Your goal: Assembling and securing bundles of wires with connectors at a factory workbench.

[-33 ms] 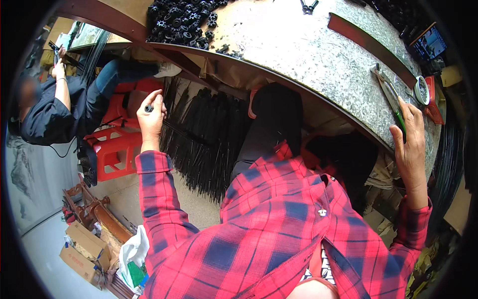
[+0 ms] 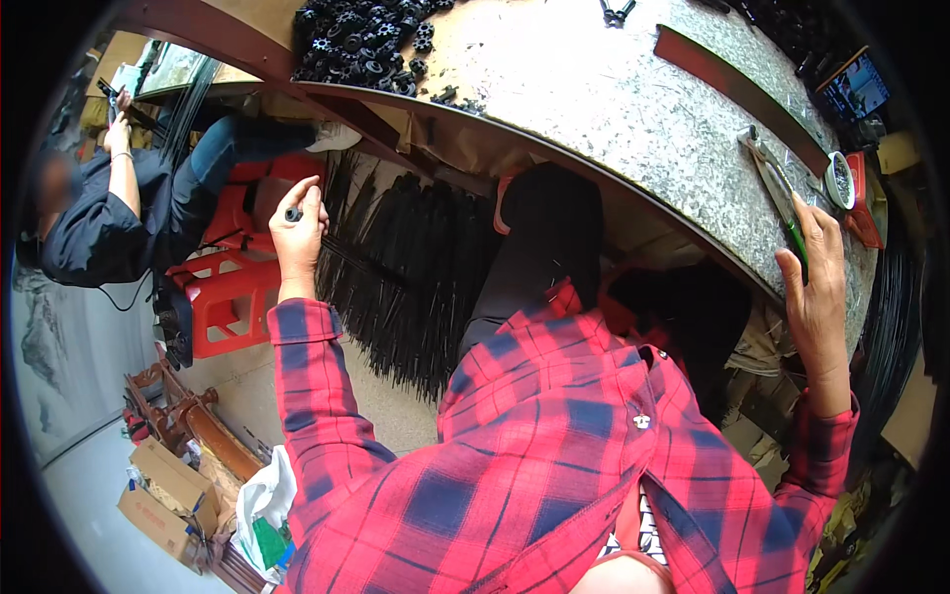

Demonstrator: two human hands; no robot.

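Observation:
In my left hand (image 2: pixel 300 238), fingers curled round it, is a black rod with a round end (image 2: pixel 293 214). Its thin dark shaft appears to run from the hand toward a bundle of black spiky rods (image 2: pixel 416 267) standing below the workbench. My right hand (image 2: pixel 817 282) lies at the bench's right edge, over a pair of pliers with green handles (image 2: pixel 772 186). Its fingers are stretched out along one handle and the thumb stands apart. Part of the pliers is hidden beneath the fingers.
On the scuffed workbench (image 2: pixel 614 109) lie a heap of black plastic parts (image 2: pixel 361 45), a dark red metal strip (image 2: pixel 737 94) and a white cup (image 2: pixel 839 180). A phone (image 2: pixel 853 87) stands at far right. Another person (image 2: pixel 109 213) sits at left near red stools (image 2: pixel 233 307).

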